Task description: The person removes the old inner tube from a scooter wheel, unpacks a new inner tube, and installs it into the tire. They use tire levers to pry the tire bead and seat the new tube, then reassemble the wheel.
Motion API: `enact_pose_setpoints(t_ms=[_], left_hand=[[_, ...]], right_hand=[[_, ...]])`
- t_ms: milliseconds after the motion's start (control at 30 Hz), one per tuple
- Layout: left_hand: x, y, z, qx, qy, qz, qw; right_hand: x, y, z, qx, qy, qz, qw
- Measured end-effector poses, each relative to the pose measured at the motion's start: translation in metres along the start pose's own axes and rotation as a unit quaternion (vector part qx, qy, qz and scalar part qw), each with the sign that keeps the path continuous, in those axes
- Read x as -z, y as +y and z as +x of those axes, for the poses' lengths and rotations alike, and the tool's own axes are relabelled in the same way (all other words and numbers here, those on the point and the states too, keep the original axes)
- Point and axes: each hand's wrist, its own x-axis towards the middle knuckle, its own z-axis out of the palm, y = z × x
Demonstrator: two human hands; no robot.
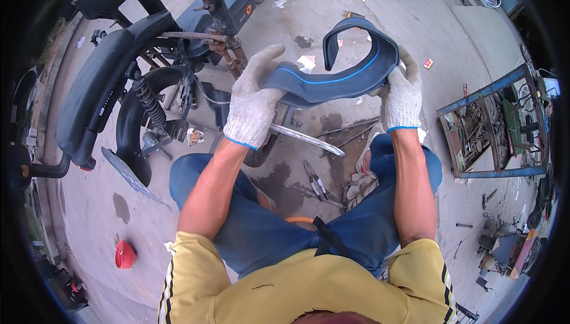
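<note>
Both my hands wear white knitted gloves with blue cuffs. My left hand (254, 95) grips one end of a flat black inner tube (332, 86) with a blue stripe. My right hand (404, 92) closes round the tube farther along, where it curls up and back to the left. The tube is raised in front of my knees. Beneath it, a metal bar (309, 139) like a tyre lever slants out past my left wrist. Part of a dark tyre (259, 156) shows under that wrist, mostly hidden. Pliers (316, 181) lie on the ground between my legs.
A partly dismantled electric scooter (113, 81) stands at left, its shock absorber (148, 101) exposed. At right is a blue-framed metal rack (496, 125) full of tools. Loose tools (488, 198) lie below it. A red bowl-like thing (125, 254) sits at lower left.
</note>
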Motion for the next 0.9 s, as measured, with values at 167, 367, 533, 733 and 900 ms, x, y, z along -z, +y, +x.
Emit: enact_pose_setpoints(t_ms=[167, 367, 533, 733, 900], left_hand=[[0.012, -0.001, 0.007, 0.12, 0.021, -0.192, 0.974], [-0.011, -0.003, 0.008, 0.251, 0.046, -0.313, 0.915], [-0.02, -0.005, 0.006, 0.26, -0.052, -0.372, 0.89], [-0.026, -0.007, 0.001, 0.178, -0.057, -0.273, 0.944], [-0.034, -0.012, 0.005, 0.178, 0.037, -0.427, 0.886]], right_hand=[[0.019, -0.001, -0.006, -0.099, -0.131, -0.229, 0.96], [0.01, 0.018, -0.037, 0.132, -0.221, -0.547, 0.797], [-0.008, 0.015, -0.049, 0.065, -0.249, -0.284, 0.924], [-0.01, 0.009, -0.054, 0.146, -0.322, -0.362, 0.862], [-0.024, 0.012, -0.083, 0.309, -0.397, -0.431, 0.749]])
